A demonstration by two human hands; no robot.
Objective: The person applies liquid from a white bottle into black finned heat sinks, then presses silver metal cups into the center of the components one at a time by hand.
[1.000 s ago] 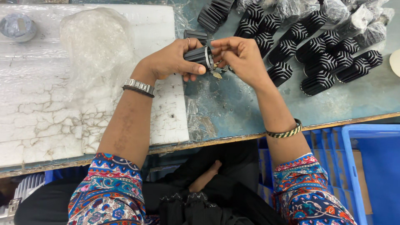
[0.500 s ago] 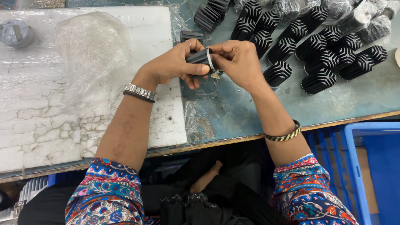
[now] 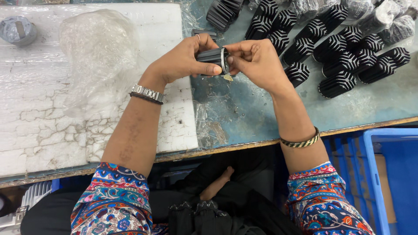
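At the far left one grey round container (image 3: 17, 29) sits near the corner of a cracked white board (image 3: 39, 126), its top cut by the frame edge. Beside it lies one crumpled clear plastic bag (image 3: 98, 56); what it holds, if anything, is hard to make out.

The left hand (image 3: 183, 63) is closed around one black finned cylinder (image 3: 211, 55), held just above the worktable (image 3: 370, 106) at the board's right edge. The right hand (image 3: 257, 65) pinches the metal ring at the cylinder's end between thumb and fingertips, so both hands grip the same piece. A small pale scrap hangs below the ring; it may be a label or a bit of tape. One more dark part peeks out behind the left fingers, mostly hidden.

To the right lies a heap of finned black cylinders (image 3: 337, 82), roughly fifteen visible, several cut off at the top and some wrapped in plastic.

The table is worn blue-green with a scuffed wooden edge. One blue crate (image 3: 392, 174) stands below at the right, partly out of frame.
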